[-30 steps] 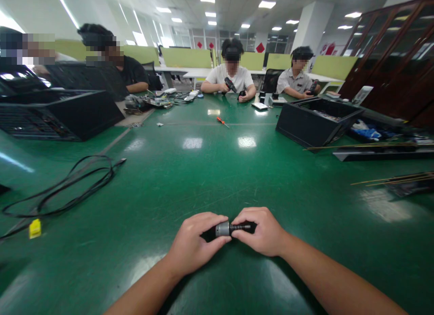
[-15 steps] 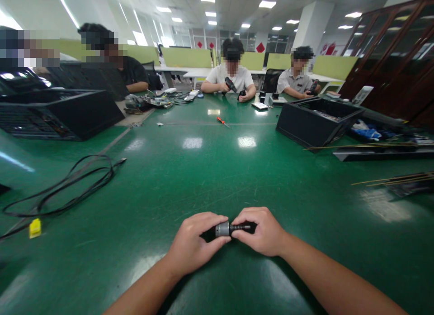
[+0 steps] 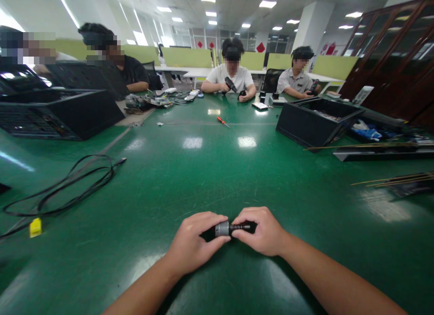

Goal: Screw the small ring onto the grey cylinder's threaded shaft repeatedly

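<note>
Low in the middle of the view, both hands meet at a small tool part: a grey metal cylinder (image 3: 222, 229) with a dark, ribbed shaft (image 3: 240, 227) sticking out to the right. It lies level, close above or on the green tabletop; I cannot tell which. My left hand (image 3: 195, 240) is closed round the cylinder, thumb below and fingers above. With thumb and fingertips, my right hand (image 3: 261, 231) pinches the shaft close to the cylinder's right face. The shaft's tip shows in the hollow of that hand. The cylinder's left end is partly hidden by my left hand.
An orange-handled screwdriver (image 3: 222, 121) lies ahead on the green table (image 3: 217, 170). To the left are a looped black cable (image 3: 74, 183) with a yellow tag (image 3: 35, 227) and a black computer case (image 3: 91, 116); another case (image 3: 301, 122) stands right. Several people sit round the table.
</note>
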{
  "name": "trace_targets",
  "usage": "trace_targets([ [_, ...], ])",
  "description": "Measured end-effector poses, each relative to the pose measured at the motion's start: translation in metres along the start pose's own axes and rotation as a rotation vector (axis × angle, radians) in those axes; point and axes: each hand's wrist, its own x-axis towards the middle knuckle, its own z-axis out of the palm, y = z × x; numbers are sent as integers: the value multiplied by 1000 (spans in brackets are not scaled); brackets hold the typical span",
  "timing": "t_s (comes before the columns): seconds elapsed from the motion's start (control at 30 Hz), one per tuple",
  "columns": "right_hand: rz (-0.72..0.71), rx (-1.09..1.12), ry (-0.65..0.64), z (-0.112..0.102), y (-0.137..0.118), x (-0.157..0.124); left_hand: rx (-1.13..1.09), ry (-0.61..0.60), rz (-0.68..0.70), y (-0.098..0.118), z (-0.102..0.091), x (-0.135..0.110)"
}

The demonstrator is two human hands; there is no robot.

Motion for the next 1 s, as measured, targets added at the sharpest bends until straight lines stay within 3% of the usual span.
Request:
trace_targets([
  [1.0, 1, -9, 1, -1, -4, 0, 8, 7, 5, 2, -3, 0],
])
